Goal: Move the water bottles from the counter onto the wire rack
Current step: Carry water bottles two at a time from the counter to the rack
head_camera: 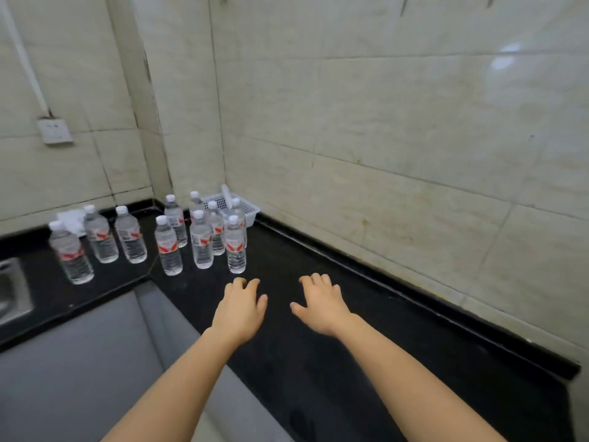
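Several clear water bottles with white caps and red-and-white labels stand upright on the black counter (318, 314) near the corner. The nearest bottle (236, 245) stands just beyond my left hand (239, 307). Three more stand apart on the left, one of them (71, 253) closest to the sink. My left hand hovers palm down over the counter, fingers apart, holding nothing. My right hand (320, 305) hovers beside it, also spread and empty. No wire rack is in view.
A white plastic basket (245, 208) sits in the corner behind the bottles, with something white sticking out of it. A steel sink (12, 291) is set into the counter at far left. Tiled walls close off the back and right. A wall socket (54, 131) is at upper left.
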`<action>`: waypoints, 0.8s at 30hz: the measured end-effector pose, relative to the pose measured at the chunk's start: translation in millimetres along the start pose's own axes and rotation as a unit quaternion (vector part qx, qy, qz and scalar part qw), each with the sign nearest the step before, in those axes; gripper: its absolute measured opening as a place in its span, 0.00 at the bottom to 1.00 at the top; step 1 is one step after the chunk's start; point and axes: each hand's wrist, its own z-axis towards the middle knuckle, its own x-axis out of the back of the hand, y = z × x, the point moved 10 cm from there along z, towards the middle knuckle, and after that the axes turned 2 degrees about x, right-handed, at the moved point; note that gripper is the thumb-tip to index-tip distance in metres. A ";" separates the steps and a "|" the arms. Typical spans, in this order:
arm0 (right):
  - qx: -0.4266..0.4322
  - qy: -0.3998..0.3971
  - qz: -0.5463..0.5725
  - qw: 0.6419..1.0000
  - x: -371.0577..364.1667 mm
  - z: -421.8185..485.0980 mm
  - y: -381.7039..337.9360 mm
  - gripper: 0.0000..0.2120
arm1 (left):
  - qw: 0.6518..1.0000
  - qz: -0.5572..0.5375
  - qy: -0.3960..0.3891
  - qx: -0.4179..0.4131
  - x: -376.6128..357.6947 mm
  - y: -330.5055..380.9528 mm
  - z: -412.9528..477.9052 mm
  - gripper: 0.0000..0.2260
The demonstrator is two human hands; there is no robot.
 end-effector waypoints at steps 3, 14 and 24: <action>0.015 -0.012 0.002 1.000 -17.6 54.9 -19.3 0.29 | 1.000 0.012 0.000 0.020 2.4 -35.2 41.7 0.23; 0.034 -0.052 0.012 0.998 -67.5 234.5 -62.6 0.30 | 0.996 0.030 0.004 0.078 10.4 -134.7 193.9 0.22; 0.007 -0.022 0.024 0.999 -85.6 348.8 -84.3 0.29 | 0.997 0.029 -0.001 0.067 14.0 -190.6 302.2 0.26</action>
